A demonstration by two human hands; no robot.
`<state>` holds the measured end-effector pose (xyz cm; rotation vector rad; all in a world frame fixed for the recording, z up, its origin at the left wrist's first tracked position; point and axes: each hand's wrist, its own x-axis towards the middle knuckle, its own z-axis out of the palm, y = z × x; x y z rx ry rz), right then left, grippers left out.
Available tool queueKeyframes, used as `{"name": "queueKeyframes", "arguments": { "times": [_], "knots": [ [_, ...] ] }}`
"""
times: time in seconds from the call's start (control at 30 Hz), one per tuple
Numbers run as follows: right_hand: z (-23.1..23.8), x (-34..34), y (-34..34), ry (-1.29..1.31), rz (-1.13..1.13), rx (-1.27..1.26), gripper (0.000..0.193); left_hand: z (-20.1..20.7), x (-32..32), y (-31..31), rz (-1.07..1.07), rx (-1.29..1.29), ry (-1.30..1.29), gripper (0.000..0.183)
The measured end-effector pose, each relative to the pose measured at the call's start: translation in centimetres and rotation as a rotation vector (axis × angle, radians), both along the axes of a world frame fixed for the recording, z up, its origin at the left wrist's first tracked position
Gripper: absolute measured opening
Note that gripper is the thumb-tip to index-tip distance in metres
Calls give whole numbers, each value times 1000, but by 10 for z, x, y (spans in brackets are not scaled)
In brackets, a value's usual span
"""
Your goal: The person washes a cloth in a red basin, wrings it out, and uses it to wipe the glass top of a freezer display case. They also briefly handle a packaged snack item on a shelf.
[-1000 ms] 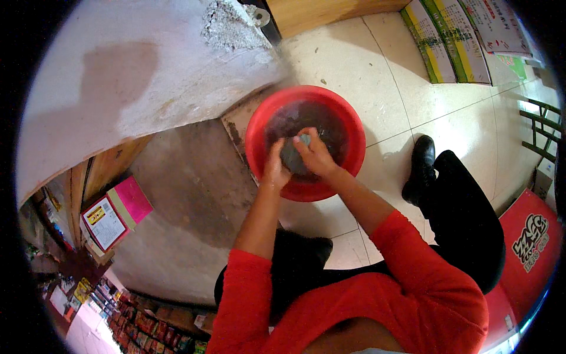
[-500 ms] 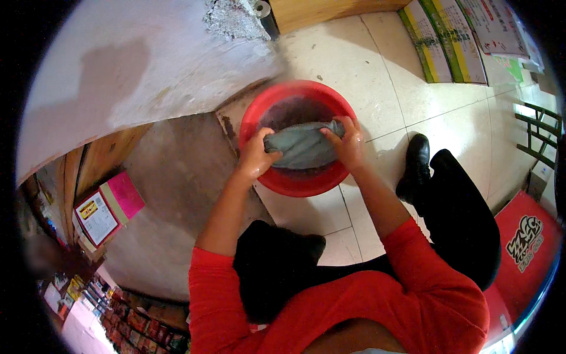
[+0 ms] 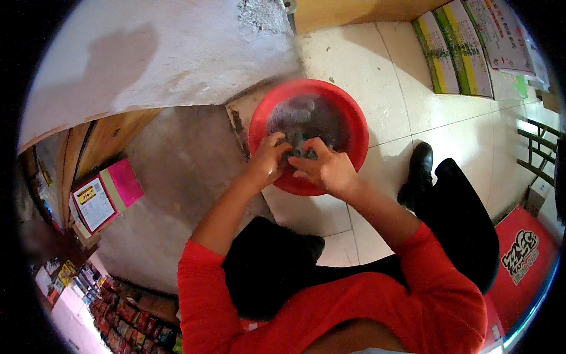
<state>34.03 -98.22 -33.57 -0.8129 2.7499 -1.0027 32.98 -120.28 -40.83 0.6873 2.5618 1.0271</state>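
A red plastic basin (image 3: 361,127) holds dark, slightly foamy water (image 3: 324,118). The grey-green cloth (image 3: 299,145) is bunched small between my hands, low in the basin near its close side; most of it is hidden by fingers and water. My left hand (image 3: 268,162) is closed on the cloth's left part, fingers curled inward. From the right, my right hand (image 3: 330,170) reaches over the near rim, with bent fingers gripping the other part. Both hands look wet and sit close together.
A whitewashed wall (image 3: 177,59) rises at the far left beside the basin. Boxes (image 3: 457,53) stand at the far right, a dark rack (image 3: 539,144) below them. A pink-and-white carton (image 3: 109,197) lies left. A red panel (image 3: 522,253) is at right; my black shoe (image 3: 415,171) rests on pale tiles.
The cloth was stretched wide between my hands above the water; now it is lowered and bunched up. My hands have come together, the right one moving left and nearer to me.
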Motion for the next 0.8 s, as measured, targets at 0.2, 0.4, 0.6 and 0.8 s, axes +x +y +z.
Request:
{"name": "queueKeyframes", "arguments": {
  "times": [0.2,0.4,0.6,0.8],
  "knots": [
    [66,-20,20,-244,77,131,43,59,-8,-22,-27,110,-188,26],
    [101,-28,43,-263,208,35,44,123,-19,-10,71,185,-340,29],
    [33,-54,31,-472,172,409,27,76,-16,-7,11,7,-181,61],
    [-114,-12,7,-58,-22,489,35,20,23,44,-176,-607,45,91]
  ]
}}
